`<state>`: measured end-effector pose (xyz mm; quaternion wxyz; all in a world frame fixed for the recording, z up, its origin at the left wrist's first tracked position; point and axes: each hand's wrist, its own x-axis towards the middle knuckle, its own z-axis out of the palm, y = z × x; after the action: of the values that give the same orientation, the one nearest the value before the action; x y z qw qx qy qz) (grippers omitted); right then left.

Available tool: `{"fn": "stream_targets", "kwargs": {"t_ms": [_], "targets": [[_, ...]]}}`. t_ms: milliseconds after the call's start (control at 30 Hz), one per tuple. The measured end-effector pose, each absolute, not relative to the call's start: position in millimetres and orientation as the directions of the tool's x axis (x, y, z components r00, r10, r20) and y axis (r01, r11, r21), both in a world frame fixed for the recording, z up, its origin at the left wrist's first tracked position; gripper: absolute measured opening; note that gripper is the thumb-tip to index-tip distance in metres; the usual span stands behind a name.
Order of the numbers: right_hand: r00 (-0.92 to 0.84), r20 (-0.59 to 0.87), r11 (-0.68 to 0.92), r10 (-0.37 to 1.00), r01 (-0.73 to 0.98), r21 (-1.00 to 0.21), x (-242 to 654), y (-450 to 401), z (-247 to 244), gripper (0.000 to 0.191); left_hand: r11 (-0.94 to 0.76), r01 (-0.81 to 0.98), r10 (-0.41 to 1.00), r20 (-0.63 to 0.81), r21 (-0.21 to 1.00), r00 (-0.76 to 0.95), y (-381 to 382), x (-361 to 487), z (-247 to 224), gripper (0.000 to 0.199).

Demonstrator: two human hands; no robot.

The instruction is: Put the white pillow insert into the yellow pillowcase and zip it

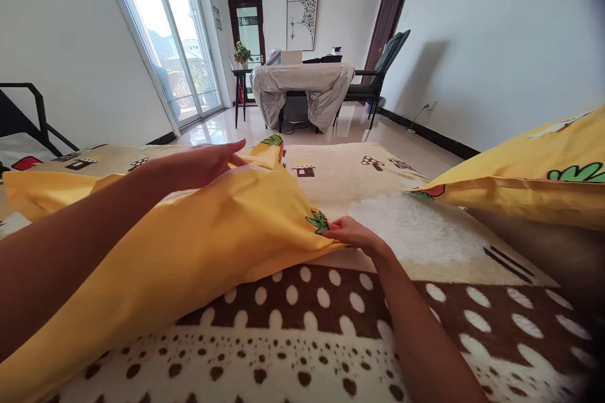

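A yellow pillowcase [203, 245] with green-leafed fruit prints stretches across the bed in front of me. It looks filled out, and a thin whitish edge shows at its upper side. My right hand [352, 233] pinches the pillowcase's right corner, by a printed green leaf. Above the pillowcase's upper edge, my left hand [208, 164] reaches across with its fingers stretched to the right. Part of that hand's underside is hidden, so its exact contact with the cloth is unclear.
Under everything lies a brown and cream patterned blanket [302, 296]. Another yellow pillow [529, 164] with the same print rises at the right. Beyond the bed stand a covered table [302, 79], a black chair [378, 79] and a small plant stand [241, 75].
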<state>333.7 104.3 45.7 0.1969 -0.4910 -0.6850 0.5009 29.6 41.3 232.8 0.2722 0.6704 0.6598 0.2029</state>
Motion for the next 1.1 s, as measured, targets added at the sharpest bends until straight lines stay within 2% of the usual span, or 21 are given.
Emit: {"fn": "stream_targets", "kwargs": {"t_ms": [67, 100, 167, 200, 267, 333, 400, 500, 633, 733, 833, 867, 900, 933, 967, 1000, 1033, 1067, 1100], "targets": [[-0.461, -0.244, 0.021, 0.853, 0.498, -0.867, 337, 104, 49, 0.036, 0.085, 0.831, 0.973, -0.224, 0.55, 0.049, 45, 29, 243, 0.037], [-0.477, -0.242, 0.034, 0.845, 0.5, -0.866, 336, 103, 51, 0.034, 0.086, 0.886, 0.984, -0.18, 0.456, -0.003, 47, 30, 247, 0.029], [-0.51, -0.225, 0.063, 0.83, 0.487, -0.871, 326, 97, 57, 0.028, 0.101, 0.965, 0.985, 0.114, 0.241, -0.132, 57, 33, 254, 0.022], [-0.527, -0.205, 0.086, 0.825, 0.476, -0.875, 318, 91, 61, 0.026, 0.127, 0.977, 0.948, 0.269, 0.173, -0.171, 63, 36, 258, 0.024], [-0.56, -0.118, 0.188, 0.82, 0.458, -0.869, 295, 70, 70, 0.025, 0.158, 0.977, 0.862, 0.463, 0.14, -0.206, 76, 45, 266, 0.03], [-0.611, 0.07, 0.422, 0.788, 0.454, -0.785, 270, 43, 80, 0.03, 0.138, 0.976, 0.802, 0.559, 0.167, -0.209, 86, 60, 275, 0.032], [-0.679, 0.246, 0.629, 0.692, 0.399, -0.667, 250, 15, 87, 0.029, 0.047, 0.987, 0.751, 0.647, 0.151, -0.135, 90, 81, 284, 0.033], [-0.736, 0.346, 0.765, 0.581, 0.349, -0.541, 236, -13, 93, 0.028, -0.15, 0.987, 0.663, 0.746, 0.048, 0.065, 89, 116, 296, 0.037], [-0.766, 0.302, 0.783, 0.567, 0.387, -0.487, 235, -19, 88, 0.021, -0.32, 0.946, 0.547, 0.808, -0.041, 0.22, 93, 143, 294, 0.025], [-0.777, 0.238, 0.767, 0.583, 0.43, -0.477, 233, -16, 80, 0.024, -0.401, 0.912, 0.607, 0.72, -0.088, 0.336, 93, 138, 271, 0.022], [-0.737, 0.296, 0.766, 0.608, 0.445, -0.465, 229, -18, 81, 0.031, -0.468, 0.871, 0.652, 0.607, -0.149, 0.454, 73, 115, 236, 0.022], [-0.701, 0.34, 0.753, 0.627, 0.435, -0.493, 228, -20, 82, 0.033, -0.459, 0.878, 0.674, 0.59, -0.136, 0.444, 61, 104, 222, 0.025], [-0.65, 0.381, 0.727, 0.658, 0.416, -0.545, 227, -24, 84, 0.035, -0.436, 0.897, 0.722, 0.567, -0.074, 0.398, 47, 92, 208, 0.025], [-0.588, 0.41, 0.688, 0.697, 0.387, -0.614, 226, -27, 84, 0.038, -0.387, 0.921, 0.806, 0.504, 0.05, 0.311, 33, 79, 193, 0.026], [-0.528, 0.421, 0.64, 0.737, 0.347, -0.686, 224, -32, 83, 0.039, -0.278, 0.933, 0.909, 0.375, 0.228, 0.18, 18, 67, 177, 0.035], [-0.483, 0.41, 0.587, 0.774, 0.304, -0.75, 221, -37, 80, 0.04, -0.159, 0.888, 0.982, 0.163, 0.432, 0.096, 3, 55, 160, 0.047], [-0.467, 0.382, 0.539, 0.798, 0.267, -0.799, 217, -41, 75, 0.04, 0.001, 0.757, 0.994, -0.087, 0.653, 0.074, -10, 45, 143, 0.053], [-0.48, 0.348, 0.503, 0.805, 0.243, -0.829, 212, -46, 68, 0.04, 0.217, 0.564, 0.942, -0.323, 0.797, 0.093, -22, 37, 125, 0.059], [-0.517, 0.316, 0.486, 0.795, 0.232, -0.843, 206, -50, 60, 0.039, 0.406, 0.349, 0.872, -0.472, 0.845, 0.128, -33, 33, 108, 0.06]]}}
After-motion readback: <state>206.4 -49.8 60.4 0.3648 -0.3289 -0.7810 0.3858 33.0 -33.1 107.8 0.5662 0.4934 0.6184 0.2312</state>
